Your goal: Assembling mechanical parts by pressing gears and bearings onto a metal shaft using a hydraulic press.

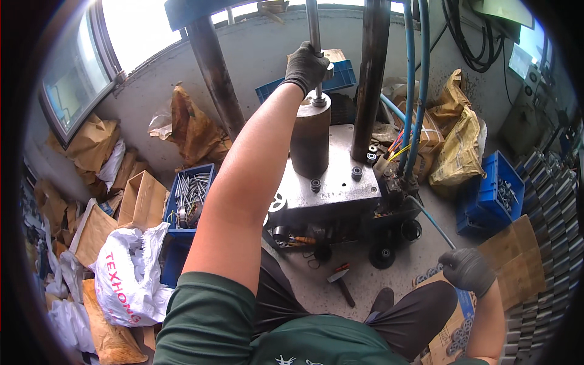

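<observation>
Left grip (307, 66) wraps the steel rod (313, 27), upright over the dark cylinder (309, 143) on the metal plate (342, 152); right grip (467, 272) clasps the lever (431, 225)! Lining-up looks done, pressing apparently unfinished.

Bright daylight; windows (141, 29) blown white; strong fisheye bending; black vignetted corners

Far gap: left column (213, 73) and right column (370, 79) bound it; upright rod (313, 24) and cylinder (309, 143) block the middle.
Plate (337, 155), near side: free strip between two bearings (357, 174).
Right: blue hoses (420, 73), slanting lever (429, 221) obstruct.
Near floor (365, 278): passable around hammer (344, 289).
</observation>
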Available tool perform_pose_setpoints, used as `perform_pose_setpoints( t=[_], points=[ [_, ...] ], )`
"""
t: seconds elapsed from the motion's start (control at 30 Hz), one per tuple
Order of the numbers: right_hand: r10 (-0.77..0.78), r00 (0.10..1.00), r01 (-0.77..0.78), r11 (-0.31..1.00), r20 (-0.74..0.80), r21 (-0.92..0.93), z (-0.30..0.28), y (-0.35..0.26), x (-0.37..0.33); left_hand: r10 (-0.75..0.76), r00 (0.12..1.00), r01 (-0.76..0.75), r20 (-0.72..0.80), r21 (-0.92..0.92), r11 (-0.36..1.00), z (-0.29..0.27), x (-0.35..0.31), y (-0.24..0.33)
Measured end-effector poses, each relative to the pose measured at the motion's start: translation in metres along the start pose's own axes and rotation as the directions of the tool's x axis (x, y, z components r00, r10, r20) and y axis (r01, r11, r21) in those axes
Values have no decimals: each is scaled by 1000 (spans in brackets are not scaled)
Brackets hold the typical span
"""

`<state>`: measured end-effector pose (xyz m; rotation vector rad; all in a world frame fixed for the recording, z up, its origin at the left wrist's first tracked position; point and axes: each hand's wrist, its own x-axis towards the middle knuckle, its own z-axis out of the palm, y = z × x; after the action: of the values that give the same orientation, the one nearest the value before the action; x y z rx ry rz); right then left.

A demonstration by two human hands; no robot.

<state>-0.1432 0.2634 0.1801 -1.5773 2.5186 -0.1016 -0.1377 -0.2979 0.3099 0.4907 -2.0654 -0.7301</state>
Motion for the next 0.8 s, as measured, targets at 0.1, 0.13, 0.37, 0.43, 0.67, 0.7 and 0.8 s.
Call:
perform_pose_setpoints(
  t=[0.1,0.13,0.37,0.43,0.67,0.7,0.8],
  points=[
    [67,997,-64,995,-32,72,-3,0,-1,11,1000,-11,-1,48,999,3,-3,3],
    [113,988,-97,985,-104,144,-6,-1,1,10,1000,-10,-2,52,999,1,-3,1],
    [-34,541,-9,999,-840,-46,-83,29,107,-15,1000,15,-8,40,999,5,5,-9],
    [-57,455,0,998,-889,-63,-97,37,138,0,1000,1,-16,71,997,3,3,-7],
    [-116,544,0,990,-831,-139,-88,40,129,-9,1000,9,-7,20,1000,-1,-5,0],
    [-268,568,17,949,-778,-314,-79,46,115,8,1000,-8,-15,20,1000,-2,-4,0],
    [-157,884,165,986,-441,-21,-42,35,58,29,999,-27,-25,72,997,-5,-3,-4]
  ],
)
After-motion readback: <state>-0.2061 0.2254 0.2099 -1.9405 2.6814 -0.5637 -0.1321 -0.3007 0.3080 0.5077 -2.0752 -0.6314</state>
